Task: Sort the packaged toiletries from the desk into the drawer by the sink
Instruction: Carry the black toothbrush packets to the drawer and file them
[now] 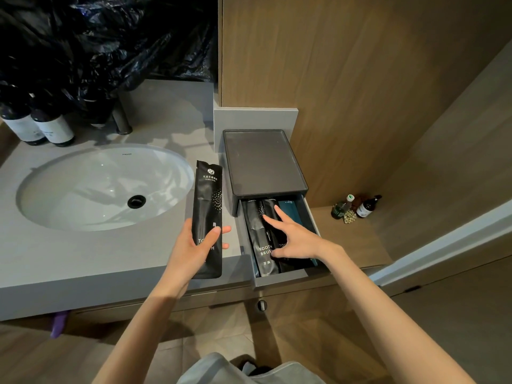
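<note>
At the bottom edge of the frame a fold of grey clothing [221, 370] shows, and two bare forearms reach up from it toward the middle. The left hand [194, 245], centre-left, grips a long black toothbrush packet [207, 212] by its lower half, thumb across the front and fingertips showing past the packet's right edge. The packet stands nearly upright in the picture, over the grey table [55, 259] between the sink and the drawer.

Just right of centre, the right hand [293, 236] lies flat in the pulled-out drawer [279, 278] with its fingers straight and spread, resting on the packets there and holding nothing. In the drawer, a black packet marked TOOTH BRUSH [264, 256] lies lengthwise on the left. A second black one beside it is partly hidden by the hand. A teal packet [289, 209] lies along the right wall.

The drawer belongs to a dark grey box [263, 162] that stands on the table's right end, its top a shallow tray. To the left, a white oval sink [105, 187] with a black drain [136, 201] is set into the table.

At the right of the frame, on a lower wooden shelf, stands a cluster of small bottles [357, 207]. Farther back, in the upper left, dark bottles with white labels [36, 126] stand beside a dark tap [122, 117]. Above them hangs crumpled black plastic sheeting [105, 37]
</note>
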Motion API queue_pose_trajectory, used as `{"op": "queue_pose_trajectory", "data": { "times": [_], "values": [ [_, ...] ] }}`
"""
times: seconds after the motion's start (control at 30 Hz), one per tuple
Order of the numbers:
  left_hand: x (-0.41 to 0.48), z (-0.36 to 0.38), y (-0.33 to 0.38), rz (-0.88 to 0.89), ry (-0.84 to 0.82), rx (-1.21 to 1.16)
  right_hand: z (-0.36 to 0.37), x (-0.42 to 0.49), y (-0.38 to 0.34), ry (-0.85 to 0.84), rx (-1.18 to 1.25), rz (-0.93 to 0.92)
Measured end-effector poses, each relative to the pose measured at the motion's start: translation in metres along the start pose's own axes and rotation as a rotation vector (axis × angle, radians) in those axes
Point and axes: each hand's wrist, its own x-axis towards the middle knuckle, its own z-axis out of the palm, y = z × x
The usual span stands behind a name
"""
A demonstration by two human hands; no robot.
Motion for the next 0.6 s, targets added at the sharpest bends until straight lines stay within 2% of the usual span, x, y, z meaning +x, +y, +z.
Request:
{"op": "queue_pose_trajectory", "data": {
  "times": [0.2,0.6],
  "values": [
    [-0.001,-0.001,0.0,0.004,-0.008,0.014,0.003,-0.002,-0.001,0.034,-0.104,0.022],
    [-0.004,0.0,0.0,-0.003,-0.001,0.034,0.016,-0.003,-0.023,0.168,-0.004,0.077]
  ]
}}
